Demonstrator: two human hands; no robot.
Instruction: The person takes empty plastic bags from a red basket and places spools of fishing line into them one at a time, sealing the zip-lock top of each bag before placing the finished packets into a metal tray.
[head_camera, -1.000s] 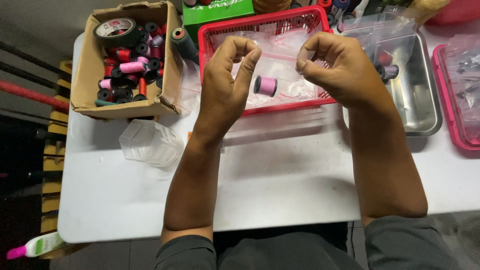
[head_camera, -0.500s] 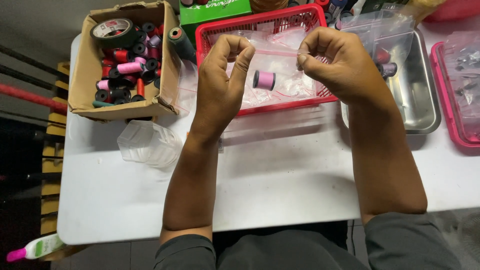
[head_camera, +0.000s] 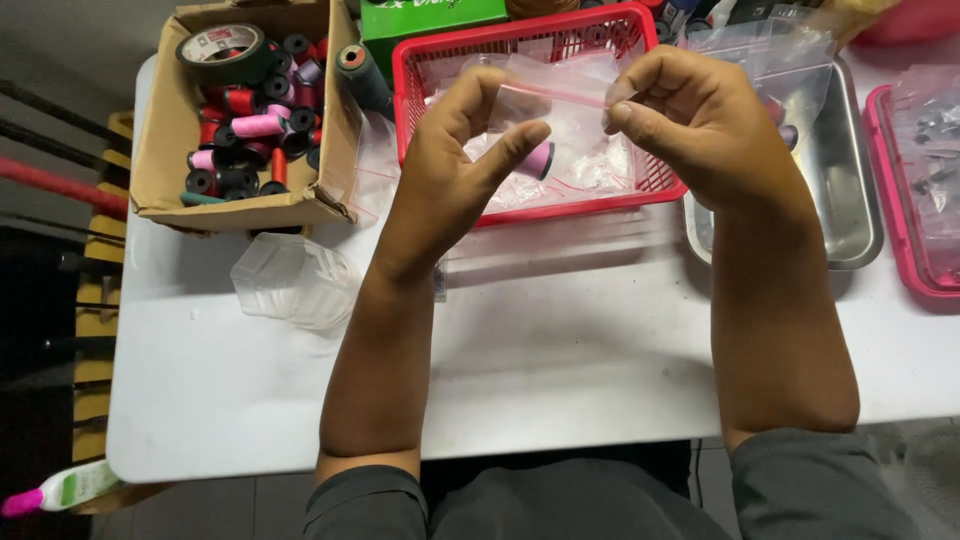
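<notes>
While the left hand (head_camera: 450, 160) and right hand (head_camera: 695, 120) pinch a clear zip bag (head_camera: 565, 110) by its top edge, a pink spool (head_camera: 540, 160) sits beneath in the red basket (head_camera: 640, 190). Cardboard box (head_camera: 160, 150) of spools stands left, steel tray (head_camera: 850, 180) right.

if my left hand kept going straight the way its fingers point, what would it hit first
Probably the small clear plastic zip bag it already pinches with the right hand. Past the left hand, the pink thread spool and the red plastic basket lie in line, though depth is unclear.
</notes>
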